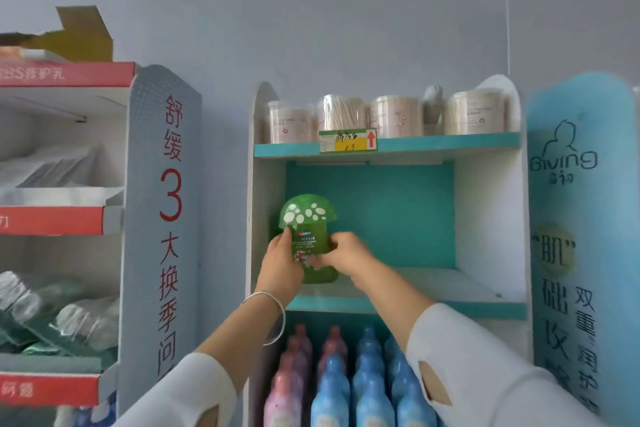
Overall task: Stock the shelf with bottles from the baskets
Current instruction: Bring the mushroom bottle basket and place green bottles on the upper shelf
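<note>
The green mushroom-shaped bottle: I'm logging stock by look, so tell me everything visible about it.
The green bottle looks like translucent plastic and is shaped like a mushroom: a domed cap with white spots above a narrower, rounded body. A dark label with small print and a red-and-white picture covers its front. It is upright at the left of the middle shelf, before the teal back panel. The left hand grips its left side, the right hand its lower right. Whether its base rests on the board cannot be told.

I'm seeing glossy green plastic on the bottle [306,215], shiny metal on the bangle [281,306], matt painted board on the shelf [450,144].
</note>
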Tool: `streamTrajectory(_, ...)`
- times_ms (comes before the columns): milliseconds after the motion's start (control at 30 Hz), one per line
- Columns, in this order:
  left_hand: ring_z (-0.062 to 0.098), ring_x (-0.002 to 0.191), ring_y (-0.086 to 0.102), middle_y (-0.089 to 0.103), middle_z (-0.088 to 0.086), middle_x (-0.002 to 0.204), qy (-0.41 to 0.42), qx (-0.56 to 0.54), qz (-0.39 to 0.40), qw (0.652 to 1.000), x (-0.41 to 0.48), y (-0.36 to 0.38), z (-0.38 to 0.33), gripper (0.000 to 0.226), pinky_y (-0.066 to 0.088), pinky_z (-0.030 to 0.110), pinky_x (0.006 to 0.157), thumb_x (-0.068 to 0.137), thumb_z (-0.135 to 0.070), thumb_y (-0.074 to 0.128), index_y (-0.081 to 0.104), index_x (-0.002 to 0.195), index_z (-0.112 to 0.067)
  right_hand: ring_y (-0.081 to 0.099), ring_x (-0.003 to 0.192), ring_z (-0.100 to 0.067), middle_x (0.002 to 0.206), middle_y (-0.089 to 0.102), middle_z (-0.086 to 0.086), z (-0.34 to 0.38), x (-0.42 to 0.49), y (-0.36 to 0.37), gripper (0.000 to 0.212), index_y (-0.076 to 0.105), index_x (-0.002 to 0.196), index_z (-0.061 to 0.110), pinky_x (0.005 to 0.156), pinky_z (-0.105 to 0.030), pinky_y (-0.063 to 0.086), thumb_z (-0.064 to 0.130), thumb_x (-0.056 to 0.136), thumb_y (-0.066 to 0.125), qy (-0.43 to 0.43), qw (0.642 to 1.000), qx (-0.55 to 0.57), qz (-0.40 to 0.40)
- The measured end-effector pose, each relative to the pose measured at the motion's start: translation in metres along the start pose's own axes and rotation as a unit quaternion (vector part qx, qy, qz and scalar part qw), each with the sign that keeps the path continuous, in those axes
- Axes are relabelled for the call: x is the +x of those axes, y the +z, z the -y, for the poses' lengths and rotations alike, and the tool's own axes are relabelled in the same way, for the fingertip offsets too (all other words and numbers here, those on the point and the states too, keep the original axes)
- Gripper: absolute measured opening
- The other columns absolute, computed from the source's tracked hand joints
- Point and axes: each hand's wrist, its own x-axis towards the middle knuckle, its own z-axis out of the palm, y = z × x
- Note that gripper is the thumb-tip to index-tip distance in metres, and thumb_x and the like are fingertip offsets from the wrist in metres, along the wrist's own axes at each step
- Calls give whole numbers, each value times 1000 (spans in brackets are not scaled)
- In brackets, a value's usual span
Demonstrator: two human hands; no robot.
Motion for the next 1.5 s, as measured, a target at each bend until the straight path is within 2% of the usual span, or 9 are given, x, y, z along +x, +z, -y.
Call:
streamTrajectory(100,27,132,38,30,11,149,-33,31,39,998,13,6,12,62,33,30,107,90,6,35,17,148,-9,64,98,-22,102,71,-3,-6,17,9,46,69,102,14,89,-36,52,36,65,84,30,997,-76,12)
streamTrajectory(200,29,129,42,33,11,147,-34,69,65,995,21,15,21,57,35,33,108,92,0,37,21,146,-10,64,99,-21,106,70,-3,-12,29,13,47,69,105,15,92,-36,52,35,65,84,58,994,-91,33)
streamTrajectory(333,35,126,43,33,13,145,-47,87,45,994,29,24,29,56,37,43,106,89,-2,39,25,143,-9,62,102,-22,110,67,-3,-9,39,16,50,66,110,16,92,-34,51,33,66,83,49,990,-128,42)
streamTrajectory(633,35,135,28,22,15,150,-83,100,-16,991,24,29,31,60,28,40,110,90,-10,47,21,144,-6,63,97,-26,111,64,-9,-1,45,34,49,62,113,11,86,-33,54,33,72,76,11,986,-159,45)
streamTrajectory(767,36,135,27,21,16,150,-81,114,-2,990,21,25,28,65,25,39,112,89,-6,43,15,147,-8,60,101,-25,114,62,-10,0,39,29,52,59,117,10,89,-36,53,36,74,76,6,991,-119,54)
streamTrajectory(967,35,138,23,19,15,151,-85,127,30,988,17,21,24,69,24,41,114,91,-8,39,4,149,-13,59,104,-30,117,60,-14,0,31,32,51,54,119,7,88,-39,52,42,84,66,-12,989,-132,66)
streamTrajectory(1200,34,140,20,14,14,153,-65,140,20,988,10,21,26,68,21,37,114,92,-9,40,5,149,-12,59,105,-29,118,60,-11,-2,30,29,51,54,122,8,90,-37,51,42,85,66,-21,990,-117,73)
streamTrajectory(1333,33,141,17,11,13,154,-51,141,-3,989,5,24,27,67,19,37,115,92,-10,39,4,149,-16,58,108,-28,121,60,-11,-5,31,31,50,54,124,10,96,-41,48,39,85,66,-16,992,-93,84)
streamTrajectory(1500,32,141,17,10,12,154,-46,121,-21,991,0,25,26,63,19,37,115,91,-8,40,14,148,-17,60,106,-28,118,61,-11,-4,30,30,49,55,120,9,93,-43,52,38,83,68,-2,993,-74,95)
